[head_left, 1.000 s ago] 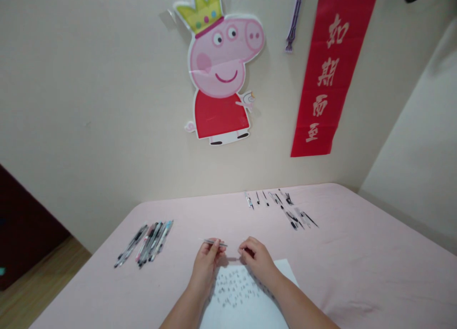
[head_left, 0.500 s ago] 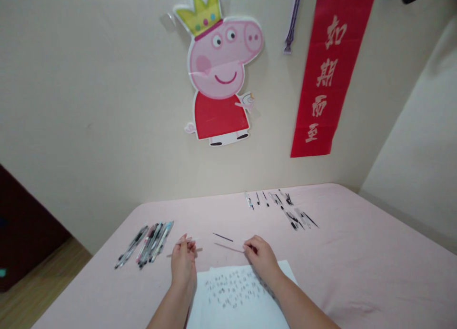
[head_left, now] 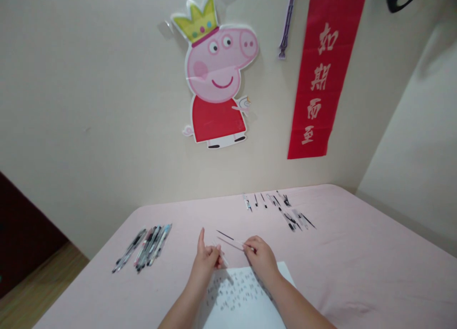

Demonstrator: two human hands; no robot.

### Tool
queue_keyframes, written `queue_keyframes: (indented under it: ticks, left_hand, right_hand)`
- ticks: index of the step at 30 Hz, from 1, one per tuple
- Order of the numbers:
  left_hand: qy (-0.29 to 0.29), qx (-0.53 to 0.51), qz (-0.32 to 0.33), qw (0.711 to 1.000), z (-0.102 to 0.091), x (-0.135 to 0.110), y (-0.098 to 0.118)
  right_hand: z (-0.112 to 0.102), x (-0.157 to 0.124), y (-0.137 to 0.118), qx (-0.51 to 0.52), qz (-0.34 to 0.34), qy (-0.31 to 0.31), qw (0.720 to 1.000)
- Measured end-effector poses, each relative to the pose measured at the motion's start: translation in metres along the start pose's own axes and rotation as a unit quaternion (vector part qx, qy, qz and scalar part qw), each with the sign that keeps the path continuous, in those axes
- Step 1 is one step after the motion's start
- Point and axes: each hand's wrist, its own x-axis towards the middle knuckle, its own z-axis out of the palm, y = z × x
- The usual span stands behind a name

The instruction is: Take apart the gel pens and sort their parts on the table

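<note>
My left hand (head_left: pixel 206 258) hovers just above the pink table (head_left: pixel 357 267), thumb and fingers pinched on a small clear pen part, index finger sticking up. My right hand (head_left: pixel 260 256) is closed on one end of a thin pen refill (head_left: pixel 228 239) whose dark tip points left and away. Both hands sit close together at the far edge of a white sheet of paper (head_left: pixel 246 300) covered in scribbles.
A row of several assembled pens (head_left: pixel 144 245) lies at the left of the table. Several loose pen parts (head_left: pixel 282 207) are scattered at the back right. A cartoon pig cut-out (head_left: pixel 216 76) and a red banner (head_left: pixel 321 76) hang on the wall.
My left hand, which had moved out to the left half a second ago, has come back in beside the right hand. The refill has stayed in my right hand.
</note>
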Motion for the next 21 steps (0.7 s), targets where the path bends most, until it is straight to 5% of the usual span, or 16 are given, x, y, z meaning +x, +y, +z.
queue_keyframes:
  ticks: [5,9,21]
  left_hand:
    - [-0.09,0.097,0.04,0.99,0.01,0.006,-0.007]
    - [-0.096,0.215,0.06,0.97,0.024,0.016,-0.011]
    - [-0.111,0.569,0.049,0.813,0.062,0.004,0.012]
  right_hand:
    - [-0.007,0.001,0.001,-0.012,0.028,0.042,0.999]
    - [-0.013,0.003,0.005,-0.053,0.049,0.064,0.995]
    - [-0.02,0.008,0.012,-0.148,0.069,0.055,0.985]
